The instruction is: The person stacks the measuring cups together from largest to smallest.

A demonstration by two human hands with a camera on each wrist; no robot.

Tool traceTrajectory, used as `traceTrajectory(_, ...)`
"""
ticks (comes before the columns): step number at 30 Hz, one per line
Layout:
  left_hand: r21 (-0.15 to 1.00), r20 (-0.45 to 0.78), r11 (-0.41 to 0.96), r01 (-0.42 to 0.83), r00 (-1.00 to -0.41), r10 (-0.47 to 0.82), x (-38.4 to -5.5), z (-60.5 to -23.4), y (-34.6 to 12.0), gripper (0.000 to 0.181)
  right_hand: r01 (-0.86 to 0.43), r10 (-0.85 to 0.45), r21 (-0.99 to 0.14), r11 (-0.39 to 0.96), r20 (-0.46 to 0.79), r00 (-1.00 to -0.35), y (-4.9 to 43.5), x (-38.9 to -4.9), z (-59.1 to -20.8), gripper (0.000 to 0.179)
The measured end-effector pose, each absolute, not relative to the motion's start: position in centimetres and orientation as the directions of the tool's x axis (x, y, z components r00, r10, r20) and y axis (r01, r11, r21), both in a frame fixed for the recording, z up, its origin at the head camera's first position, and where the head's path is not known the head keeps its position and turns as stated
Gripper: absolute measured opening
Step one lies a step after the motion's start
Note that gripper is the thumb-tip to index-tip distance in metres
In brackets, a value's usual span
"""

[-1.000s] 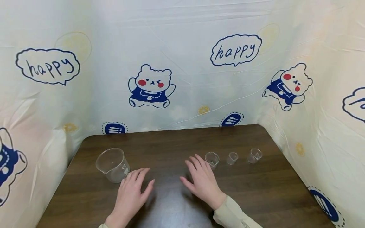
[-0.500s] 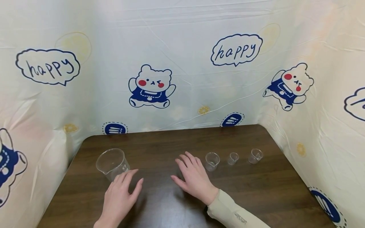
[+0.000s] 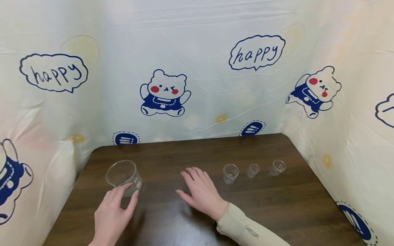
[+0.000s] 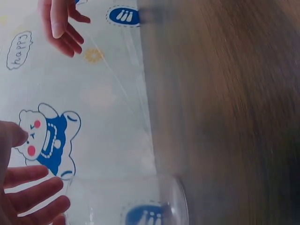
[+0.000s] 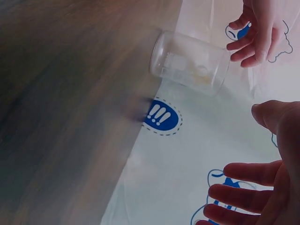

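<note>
A large glass beaker with a pouring lip stands upright on the left of the table. My left hand is at its near side, fingers extended and overlapping its rim in the head view. In the left wrist view the fingertips come right up to the beaker. Over the middle of the table, my right hand has its fingers spread with nothing in them. Three small glass beakers stand in a row on the right: a larger one nearest that hand, a tiny one, and another.
The dark brown wooden table has rounded far corners. A pale printed curtain with bears and "happy" bubbles encloses it at the back and sides.
Both hands have moved left. The left hand has come across in front of the large beaker, while the right hand has drawn away from the small beakers toward the middle.
</note>
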State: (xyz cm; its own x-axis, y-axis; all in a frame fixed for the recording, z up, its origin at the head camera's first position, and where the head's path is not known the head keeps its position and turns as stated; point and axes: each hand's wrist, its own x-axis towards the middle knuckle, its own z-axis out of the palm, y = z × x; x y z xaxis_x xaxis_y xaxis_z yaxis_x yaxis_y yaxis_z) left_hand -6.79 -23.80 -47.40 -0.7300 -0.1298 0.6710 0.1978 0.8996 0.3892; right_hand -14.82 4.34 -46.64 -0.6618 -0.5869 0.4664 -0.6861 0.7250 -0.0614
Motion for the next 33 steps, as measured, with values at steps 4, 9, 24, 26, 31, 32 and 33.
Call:
traceTrajectory(4,0.387,0.722,0.905,0.174,-0.668,-0.18,-6.8,-47.2,-24.8,0.026,-0.689,-0.598,-0.06,0.723,0.446,-0.666,3.6,-14.9,-46.5,0.055)
traceTrajectory(9,0.415,0.713,0.902,0.118,-0.658,-0.242,-6.8,-46.6,-26.3,0.024,-0.698,-0.608,-0.044,0.714,0.456,-0.65,2.7,-15.1,-46.3,0.055)
traceTrajectory(24,0.551,0.543,0.832,-0.074,-0.725,-0.424,-7.6,-49.1,-31.4,0.025,-0.72,-0.633,0.018,0.694,0.492,-0.598,-0.1,-16.0,-46.5,0.052)
traceTrajectory(26,0.564,0.51,0.822,-0.084,-0.747,-0.426,-7.8,-49.5,-32.0,0.023,-0.723,-0.638,0.033,0.69,0.5,-0.586,-0.5,-16.2,-46.6,0.052)
traceTrajectory(31,0.553,0.436,0.825,-0.114,-0.805,-0.403,-7.9,-50.1,-33.0,0.016,-0.723,-0.649,0.032,0.69,0.471,-0.598,-1.5,-16.7,-46.9,0.053)
traceTrajectory(32,0.548,0.429,0.828,-0.115,-0.811,-0.397,-7.9,-50.3,-33.2,0.015,-0.722,-0.65,0.03,0.691,0.463,-0.603,-1.8,-16.8,-46.9,0.053)
traceTrajectory(33,0.543,0.425,0.832,-0.114,-0.817,-0.39,-8.0,-50.4,-33.5,0.014,-0.721,-0.651,0.027,0.692,0.453,-0.608,-2.0,-17.0,-47.0,0.053)
